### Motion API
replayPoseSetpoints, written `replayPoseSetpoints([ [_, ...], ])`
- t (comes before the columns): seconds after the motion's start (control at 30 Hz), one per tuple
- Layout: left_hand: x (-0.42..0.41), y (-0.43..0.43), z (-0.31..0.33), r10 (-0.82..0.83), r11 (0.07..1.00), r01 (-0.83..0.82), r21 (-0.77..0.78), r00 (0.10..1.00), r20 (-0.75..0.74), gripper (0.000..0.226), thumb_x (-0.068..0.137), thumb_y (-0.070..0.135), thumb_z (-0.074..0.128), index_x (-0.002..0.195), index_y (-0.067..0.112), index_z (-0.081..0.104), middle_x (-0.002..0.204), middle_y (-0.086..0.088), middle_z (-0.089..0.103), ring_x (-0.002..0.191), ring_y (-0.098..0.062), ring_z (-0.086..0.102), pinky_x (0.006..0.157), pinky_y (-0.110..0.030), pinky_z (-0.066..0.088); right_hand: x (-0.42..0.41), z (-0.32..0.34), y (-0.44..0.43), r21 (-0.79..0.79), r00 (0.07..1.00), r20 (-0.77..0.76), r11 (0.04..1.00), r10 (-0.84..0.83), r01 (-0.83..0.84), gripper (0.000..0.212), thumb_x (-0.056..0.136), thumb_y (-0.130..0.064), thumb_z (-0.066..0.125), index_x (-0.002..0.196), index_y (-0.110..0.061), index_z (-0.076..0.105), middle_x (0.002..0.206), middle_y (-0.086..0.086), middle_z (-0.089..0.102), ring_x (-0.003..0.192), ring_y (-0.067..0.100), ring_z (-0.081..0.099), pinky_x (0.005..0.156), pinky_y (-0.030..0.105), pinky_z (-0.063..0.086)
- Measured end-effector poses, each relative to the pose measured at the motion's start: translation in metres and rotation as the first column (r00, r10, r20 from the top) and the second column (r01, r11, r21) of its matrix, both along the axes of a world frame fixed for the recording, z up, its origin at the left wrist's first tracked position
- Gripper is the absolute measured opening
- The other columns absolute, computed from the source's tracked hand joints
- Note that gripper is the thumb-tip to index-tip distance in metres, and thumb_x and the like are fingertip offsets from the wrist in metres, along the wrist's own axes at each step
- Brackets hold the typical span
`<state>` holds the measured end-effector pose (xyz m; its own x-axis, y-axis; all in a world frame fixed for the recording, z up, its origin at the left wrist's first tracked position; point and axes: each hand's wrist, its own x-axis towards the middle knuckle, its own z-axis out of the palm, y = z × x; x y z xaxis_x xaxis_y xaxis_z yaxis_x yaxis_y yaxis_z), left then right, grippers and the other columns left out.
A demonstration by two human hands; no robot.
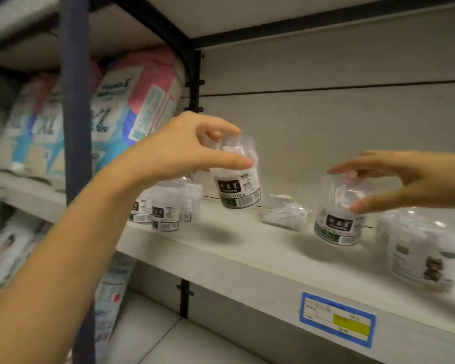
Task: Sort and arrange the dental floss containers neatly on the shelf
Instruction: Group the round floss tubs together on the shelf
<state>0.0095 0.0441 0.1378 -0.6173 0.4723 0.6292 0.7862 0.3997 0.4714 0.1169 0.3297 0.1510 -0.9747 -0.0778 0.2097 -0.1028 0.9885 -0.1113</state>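
Observation:
My left hand [184, 145] grips a clear dental floss container [238, 183] by its top and holds it tilted in the air above the pale shelf [247, 261]. My right hand [405, 177] has its fingers and thumb around the top of a second floss container [338, 222], which stands tilted on the shelf. A group of upright floss containers [166, 208] sits at the shelf's left end. One container [285, 212] lies on its side between the two held ones. A larger clear jar [420, 248] with a different label stands at the right.
A blue price tag [336, 319] is stuck on the shelf's front edge. A dark upright post [76, 127] and a black bracket [193, 82] border the left end. Soft packaged goods [132, 106] fill the neighbouring bay. Another shelf hangs overhead.

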Motion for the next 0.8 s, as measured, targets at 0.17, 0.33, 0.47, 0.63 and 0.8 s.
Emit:
replayPoseSetpoints([
  [0.17, 0.003, -0.108, -0.005, 0.169, 0.98, -0.174, 0.092, 0.984, 0.059, 0.073, 0.038, 0.069, 0.073, 0.105, 0.041, 0.067, 0.105, 0.014, 0.069, 0.099, -0.003, 0.064, 0.085, -0.02, 0.05, -0.019, -0.001, -0.056, -0.187, 0.97, -0.151, 0.957, 0.193, -0.22, 0.081, 0.034, -0.081, 0.067, 0.111, -0.059, 0.052, 0.112, -0.028, 0.056, 0.106, -0.011, 0.056, 0.095, 0.03, 0.048],
  [0.33, -0.031, -0.145, -0.026, 0.352, 0.936, -0.352, -0.016, 0.936, 0.018, 0.079, 0.049, 0.067, 0.069, 0.116, 0.026, 0.06, 0.118, 0.007, 0.061, 0.108, -0.009, 0.056, 0.087, -0.026, 0.043, -0.046, -0.023, -0.144, -0.238, 0.958, -0.16, 0.932, 0.24, -0.273, 0.084, 0.036, -0.086, 0.059, 0.115, -0.06, 0.047, 0.117, -0.028, 0.053, 0.109, -0.003, 0.055, 0.095, 0.031, 0.049],
  [0.47, -0.07, -0.152, -0.038, 0.306, 0.949, -0.311, -0.057, 0.948, -0.086, 0.067, 0.067, 0.053, 0.07, 0.124, 0.021, 0.056, 0.126, 0.002, 0.058, 0.105, -0.013, 0.054, 0.088, -0.025, 0.039, -0.067, -0.041, -0.201, -0.31, 0.965, -0.206, 0.924, 0.164, -0.223, 0.081, 0.05, -0.073, 0.052, 0.126, -0.048, 0.042, 0.123, -0.019, 0.046, 0.108, 0.004, 0.053, 0.091, 0.028, 0.047],
  [0.63, -0.109, -0.149, -0.046, 0.154, 0.971, -0.182, -0.154, 0.972, -0.179, 0.063, 0.074, 0.054, 0.064, 0.127, 0.02, 0.054, 0.127, -0.001, 0.058, 0.11, -0.017, 0.054, 0.084, -0.022, 0.036, -0.1, -0.051, -0.248, -0.271, 0.98, -0.201, 0.96, 0.015, -0.07, 0.088, 0.052, -0.069, 0.047, 0.135, -0.041, 0.035, 0.121, -0.014, 0.041, 0.106, 0.007, 0.052, 0.08, 0.02, 0.047],
  [0.8, -0.129, -0.149, -0.049, -0.01, 0.984, -0.02, -0.177, 0.986, -0.166, 0.064, 0.077, 0.054, 0.061, 0.13, 0.019, 0.05, 0.131, 0.001, 0.052, 0.108, -0.014, 0.051, 0.087, -0.024, 0.039, -0.117, -0.051, -0.268, -0.222, 0.978, -0.18, 0.973, -0.105, 0.063, 0.085, 0.058, -0.066, 0.045, 0.137, -0.036, 0.034, 0.12, -0.013, 0.039, 0.096, 0.0, 0.045, 0.074, 0.012, 0.043],
])
